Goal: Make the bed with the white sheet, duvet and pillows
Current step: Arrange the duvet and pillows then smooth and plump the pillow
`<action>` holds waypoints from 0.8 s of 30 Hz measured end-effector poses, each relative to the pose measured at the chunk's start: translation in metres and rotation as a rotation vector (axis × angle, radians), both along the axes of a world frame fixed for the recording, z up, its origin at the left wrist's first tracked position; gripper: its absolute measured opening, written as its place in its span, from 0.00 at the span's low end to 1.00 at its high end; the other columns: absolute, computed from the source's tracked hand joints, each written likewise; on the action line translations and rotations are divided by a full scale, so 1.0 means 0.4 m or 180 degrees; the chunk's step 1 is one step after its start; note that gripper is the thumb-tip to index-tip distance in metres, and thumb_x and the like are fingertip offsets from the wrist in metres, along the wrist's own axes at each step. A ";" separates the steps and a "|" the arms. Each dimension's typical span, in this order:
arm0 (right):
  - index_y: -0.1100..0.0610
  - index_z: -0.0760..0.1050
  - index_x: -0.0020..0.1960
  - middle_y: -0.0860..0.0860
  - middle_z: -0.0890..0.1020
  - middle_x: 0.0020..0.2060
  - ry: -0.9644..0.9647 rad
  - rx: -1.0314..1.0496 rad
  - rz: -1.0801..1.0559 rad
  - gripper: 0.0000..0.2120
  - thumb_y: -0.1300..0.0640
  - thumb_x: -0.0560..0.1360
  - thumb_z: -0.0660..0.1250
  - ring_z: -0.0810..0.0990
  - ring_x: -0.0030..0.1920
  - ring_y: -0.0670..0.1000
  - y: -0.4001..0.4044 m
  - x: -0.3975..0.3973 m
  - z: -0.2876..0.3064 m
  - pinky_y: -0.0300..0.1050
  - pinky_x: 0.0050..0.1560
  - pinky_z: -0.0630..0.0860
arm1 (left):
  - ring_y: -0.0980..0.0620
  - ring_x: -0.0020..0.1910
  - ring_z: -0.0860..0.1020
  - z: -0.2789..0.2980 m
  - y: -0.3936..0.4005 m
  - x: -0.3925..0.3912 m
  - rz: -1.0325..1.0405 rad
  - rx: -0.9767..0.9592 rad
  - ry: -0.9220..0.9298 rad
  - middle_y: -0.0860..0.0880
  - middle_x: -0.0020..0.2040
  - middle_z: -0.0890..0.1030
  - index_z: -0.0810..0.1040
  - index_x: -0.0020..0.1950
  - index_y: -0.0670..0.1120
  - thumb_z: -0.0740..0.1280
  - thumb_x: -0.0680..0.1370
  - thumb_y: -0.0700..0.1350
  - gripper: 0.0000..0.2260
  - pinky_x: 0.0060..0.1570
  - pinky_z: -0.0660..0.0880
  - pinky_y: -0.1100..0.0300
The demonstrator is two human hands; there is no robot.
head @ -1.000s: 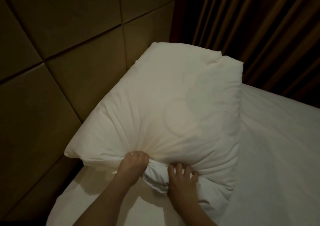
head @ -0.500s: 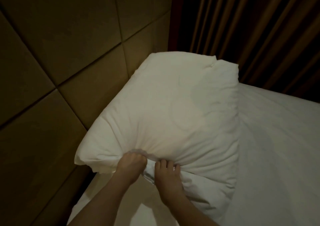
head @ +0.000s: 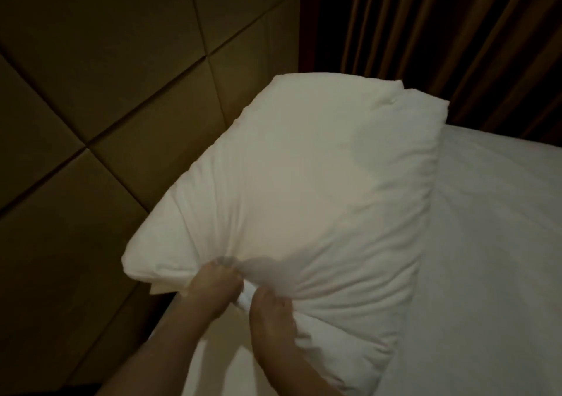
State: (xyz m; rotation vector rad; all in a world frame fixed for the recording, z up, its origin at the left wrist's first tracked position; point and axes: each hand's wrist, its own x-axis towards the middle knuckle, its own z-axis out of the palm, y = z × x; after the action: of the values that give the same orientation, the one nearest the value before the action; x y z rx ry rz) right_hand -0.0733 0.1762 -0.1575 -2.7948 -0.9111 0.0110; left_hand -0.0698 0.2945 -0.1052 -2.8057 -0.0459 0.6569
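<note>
A plump white pillow [head: 319, 183] lies at the head of the bed, its long side along the padded headboard. My left hand [head: 214, 286] grips a bunch of pillowcase fabric at the pillow's near end. Right beside it, my right hand [head: 270, 313] grips the same gathered end, fingers curled into the cloth. Creases fan out from both hands across the pillow. A white sheet [head: 492, 243] covers the mattress to the right of the pillow and below my arms.
A tan padded headboard [head: 106, 107] with diagonal seams fills the left side. Brown pleated curtains [head: 441, 37] hang behind the far edge of the bed. A dark gap runs between headboard and mattress at lower left.
My hands have drawn closer together at the pillow's near end, the right one sliding left and curling into the fabric. The pillow has shifted slightly toward the headboard.
</note>
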 end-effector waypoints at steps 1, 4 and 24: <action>0.62 0.70 0.39 0.54 0.74 0.23 -0.0036 -0.0124 0.0062 0.11 0.61 0.62 0.51 0.73 0.22 0.51 -0.015 -0.011 -0.022 0.40 0.30 0.71 | 0.51 0.44 0.83 -0.017 0.001 -0.006 -0.0082 -0.0042 -0.0054 0.46 0.44 0.85 0.85 0.42 0.47 0.77 0.64 0.48 0.10 0.46 0.77 0.63; 0.57 0.62 0.41 0.53 0.75 0.25 0.0308 -0.0413 0.0276 0.07 0.60 0.63 0.53 0.74 0.26 0.52 -0.033 -0.010 -0.022 0.49 0.38 0.62 | 0.53 0.21 0.77 -0.066 0.028 -0.019 -0.0098 -0.0435 -0.0517 0.51 0.22 0.77 0.76 0.22 0.48 0.82 0.39 0.47 0.19 0.27 0.72 0.70; 0.39 0.32 0.74 0.48 0.33 0.75 0.0190 -0.0869 0.0107 0.35 0.29 0.74 0.42 0.33 0.73 0.66 -0.068 0.758 0.162 0.76 0.66 0.39 | 0.37 0.70 0.27 0.003 -0.002 0.356 0.1691 -0.0475 -0.1216 0.51 0.74 0.27 0.25 0.69 0.63 0.41 0.61 0.80 0.45 0.56 0.38 0.21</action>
State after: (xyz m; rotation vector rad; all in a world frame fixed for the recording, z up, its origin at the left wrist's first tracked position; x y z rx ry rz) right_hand 0.2300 0.1489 -0.0925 -3.0067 -1.0104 0.2403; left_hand 0.0724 0.2935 -0.1041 -3.0334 -0.8673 0.2128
